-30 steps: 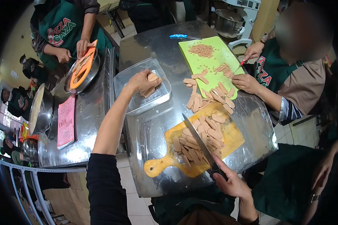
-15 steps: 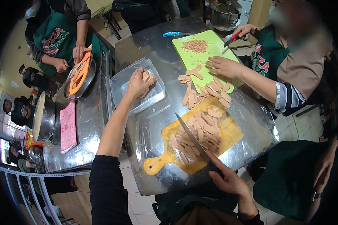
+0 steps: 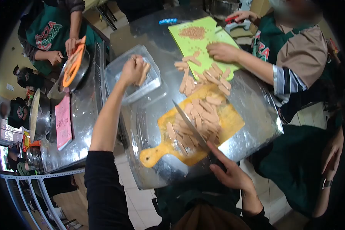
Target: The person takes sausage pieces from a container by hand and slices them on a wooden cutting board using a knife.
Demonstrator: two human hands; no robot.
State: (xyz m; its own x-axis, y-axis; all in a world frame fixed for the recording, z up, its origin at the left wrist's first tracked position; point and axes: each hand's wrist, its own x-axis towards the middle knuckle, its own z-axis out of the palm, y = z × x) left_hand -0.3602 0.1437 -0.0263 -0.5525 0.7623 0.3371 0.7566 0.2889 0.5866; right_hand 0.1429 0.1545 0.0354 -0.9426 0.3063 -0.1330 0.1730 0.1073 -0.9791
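My left hand (image 3: pixel 133 71) is closed round several tan flat pieces (image 3: pixel 143 73) inside or just over the clear plastic container (image 3: pixel 112 78). In my right hand (image 3: pixel 230 171) is a long knife (image 3: pixel 190 125), its blade slanting up and left across the near wooden board. On that wooden board (image 3: pixel 233 119), which has a round handle, lies a heap of tan sliced pieces (image 3: pixel 199 115). More slices (image 3: pixel 214 75) lie between this board and the green cutting board (image 3: pixel 176 35), partly on the green one.
At the right, a co-worker's hand (image 3: pixel 223 52) rests on the green board, and their other hand holds a red-handled tool. Another co-worker cuts on an orange board (image 3: pixel 76 63) over a metal bowl. A pink booklet (image 3: pixel 63 124) and a blue-handled knife (image 3: pixel 168 21) lie on the tables.
The view has shifted, moving the tables up and left in the frame. My left hand still grips its pieces, turned more knuckles-up. The right co-worker's knife hand has moved away from the green board.
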